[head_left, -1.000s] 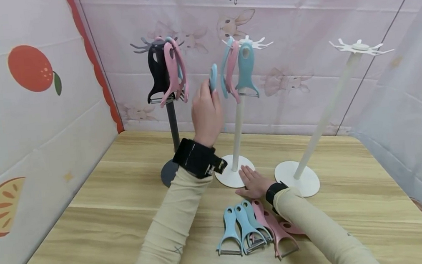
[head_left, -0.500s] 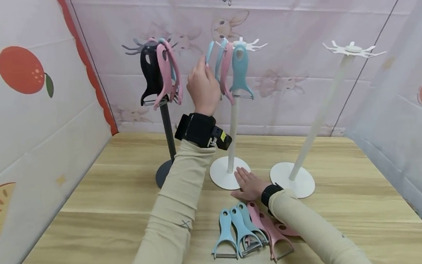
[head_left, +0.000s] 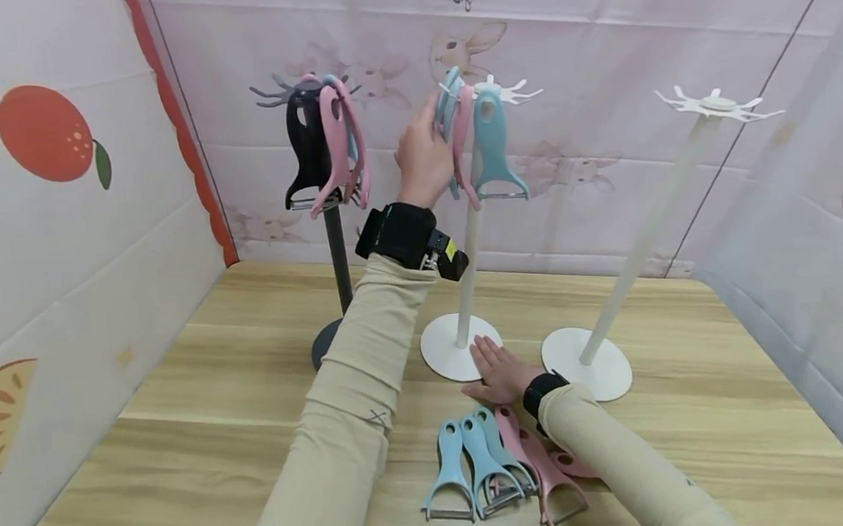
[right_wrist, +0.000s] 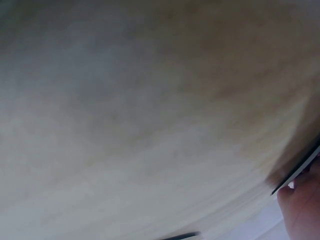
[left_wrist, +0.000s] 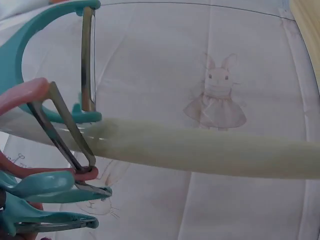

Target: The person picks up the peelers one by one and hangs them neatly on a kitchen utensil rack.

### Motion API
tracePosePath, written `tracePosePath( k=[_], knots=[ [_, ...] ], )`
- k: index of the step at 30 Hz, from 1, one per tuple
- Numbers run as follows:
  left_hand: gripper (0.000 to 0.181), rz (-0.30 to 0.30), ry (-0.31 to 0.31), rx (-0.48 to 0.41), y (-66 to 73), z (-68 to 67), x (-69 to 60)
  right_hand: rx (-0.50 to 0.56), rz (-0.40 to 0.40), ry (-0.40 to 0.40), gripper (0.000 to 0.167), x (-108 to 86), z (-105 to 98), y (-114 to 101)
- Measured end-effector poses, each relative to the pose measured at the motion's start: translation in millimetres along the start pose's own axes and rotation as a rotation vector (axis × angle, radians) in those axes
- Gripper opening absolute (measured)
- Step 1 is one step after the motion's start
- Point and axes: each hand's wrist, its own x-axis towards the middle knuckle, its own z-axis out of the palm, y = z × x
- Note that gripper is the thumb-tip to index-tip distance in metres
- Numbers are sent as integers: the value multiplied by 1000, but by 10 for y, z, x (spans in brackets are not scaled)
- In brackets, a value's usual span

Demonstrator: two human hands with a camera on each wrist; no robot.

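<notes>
While pinching a blue peeler (left_wrist: 22, 212) in the left hand (head_left: 425, 158) at the top left of the middle white stand (head_left: 467, 299), seems to be hooking it on, resting the right hand (head_left: 502, 371) flat across the stand's base edge. Next: seat fully, release.

The head view is bright and evenly lit, with soft, faint shadows on the wooden table (head_left: 183, 467). The left wrist view is dimmer and greyer; glints sit on the pale pole (left_wrist: 225, 155), which looks bowed. The right wrist view (easily the murkiest) is badly blurred, darkening toward the top, a brownish shadow beside the right hand (right_wrist: 302, 207).
</notes>
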Motion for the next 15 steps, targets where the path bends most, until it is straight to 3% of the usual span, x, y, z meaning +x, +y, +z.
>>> tracePosePath(
  k=[5, 15],
  knots=[
    [49, 39, -32, -13, -29, 1, 16, -8, 10, -4, 80, 1, 2, 1],
    [55, 24, -115, -102, -32, -14, 14, -11, -1, 2, 79, 26, 36, 31]
  ],
)
